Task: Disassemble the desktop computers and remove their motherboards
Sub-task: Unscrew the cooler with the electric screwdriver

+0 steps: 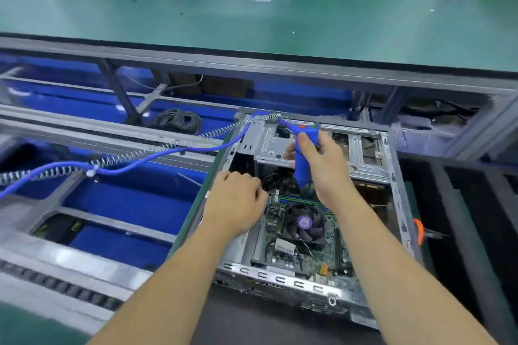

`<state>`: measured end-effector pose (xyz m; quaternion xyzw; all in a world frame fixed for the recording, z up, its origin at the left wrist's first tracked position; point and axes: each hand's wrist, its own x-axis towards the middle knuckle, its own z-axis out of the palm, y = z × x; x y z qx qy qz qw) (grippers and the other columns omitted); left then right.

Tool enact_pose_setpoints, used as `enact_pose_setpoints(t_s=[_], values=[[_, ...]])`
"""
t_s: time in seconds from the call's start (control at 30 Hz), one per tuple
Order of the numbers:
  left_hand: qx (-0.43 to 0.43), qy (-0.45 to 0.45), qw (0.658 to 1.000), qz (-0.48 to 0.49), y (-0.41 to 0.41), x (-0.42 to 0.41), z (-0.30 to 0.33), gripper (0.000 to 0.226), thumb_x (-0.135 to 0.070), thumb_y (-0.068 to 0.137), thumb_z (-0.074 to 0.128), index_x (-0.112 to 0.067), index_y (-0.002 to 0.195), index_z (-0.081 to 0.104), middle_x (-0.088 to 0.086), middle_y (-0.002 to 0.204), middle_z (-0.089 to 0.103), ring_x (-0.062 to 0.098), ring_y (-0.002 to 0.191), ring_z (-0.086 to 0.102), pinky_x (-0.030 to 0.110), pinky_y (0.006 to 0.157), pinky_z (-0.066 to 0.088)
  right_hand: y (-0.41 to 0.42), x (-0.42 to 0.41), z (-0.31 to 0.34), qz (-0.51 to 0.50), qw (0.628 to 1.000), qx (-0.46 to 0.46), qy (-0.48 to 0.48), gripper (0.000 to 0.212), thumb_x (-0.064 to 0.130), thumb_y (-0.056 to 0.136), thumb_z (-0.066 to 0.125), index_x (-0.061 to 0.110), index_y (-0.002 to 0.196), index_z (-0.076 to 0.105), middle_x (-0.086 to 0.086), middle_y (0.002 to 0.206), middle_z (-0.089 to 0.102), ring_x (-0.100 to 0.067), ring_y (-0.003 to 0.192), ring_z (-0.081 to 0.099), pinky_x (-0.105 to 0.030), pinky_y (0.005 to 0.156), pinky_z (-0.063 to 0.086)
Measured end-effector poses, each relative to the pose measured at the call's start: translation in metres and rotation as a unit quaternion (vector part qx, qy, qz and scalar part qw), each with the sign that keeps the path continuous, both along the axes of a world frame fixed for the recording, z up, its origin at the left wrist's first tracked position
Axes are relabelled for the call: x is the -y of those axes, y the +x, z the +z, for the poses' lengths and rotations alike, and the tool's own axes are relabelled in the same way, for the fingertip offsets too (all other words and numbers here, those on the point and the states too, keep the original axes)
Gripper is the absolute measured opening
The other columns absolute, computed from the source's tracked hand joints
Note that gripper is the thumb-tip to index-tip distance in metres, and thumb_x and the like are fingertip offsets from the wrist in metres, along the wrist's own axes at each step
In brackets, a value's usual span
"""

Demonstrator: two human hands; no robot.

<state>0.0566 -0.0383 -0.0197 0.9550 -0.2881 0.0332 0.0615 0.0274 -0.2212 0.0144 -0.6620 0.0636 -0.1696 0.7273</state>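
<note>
Motherboard (302, 244) lies in the case just below both hands.

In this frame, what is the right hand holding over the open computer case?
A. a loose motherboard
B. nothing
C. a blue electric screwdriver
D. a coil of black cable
C: the right hand grips the blue electric screwdriver, held upright over the open computer case with its cable trailing off to the left.

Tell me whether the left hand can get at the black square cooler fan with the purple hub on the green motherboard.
Probably yes. The left hand rests at the open case's left edge, just beside the cooler fan, whose top is uncovered. The right hand grips the blue electric screwdriver farther back, off that path.
</note>
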Motion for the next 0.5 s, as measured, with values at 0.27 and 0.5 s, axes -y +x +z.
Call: enact_pose_setpoints(t_s=[0.27,0.5], values=[[-0.046,-0.035,0.998,-0.010,-0.002,-0.004,-0.004,0.034,-0.038,0.095,0.043,-0.019,0.067,0.045,0.002,0.069,0.056,0.030,0.081,0.056,0.035,0.073,0.034,-0.030,-0.018,-0.047,-0.032,0.997,-0.039,0.064,0.045,0.068,0.075,0.072,0.024,0.074,0.066,-0.007,0.070,0.063,-0.023,0.061,0.054,-0.034,0.060,0.045],[-0.020,-0.031,0.999,-0.038,-0.030,-0.015,-0.004,0.037,-0.040,0.094,0.038,-0.023,0.062,0.036,-0.006,0.062,0.049,0.019,0.064,0.047,0.034,0.067,0.028,-0.057,-0.027,-0.055,-0.028,0.985,-0.014,0.168,0.058,0.063,0.072,0.077,0.008,0.084,0.062,-0.009,0.073,0.059,-0.021,0.060,0.051,-0.030,0.056,0.045]])
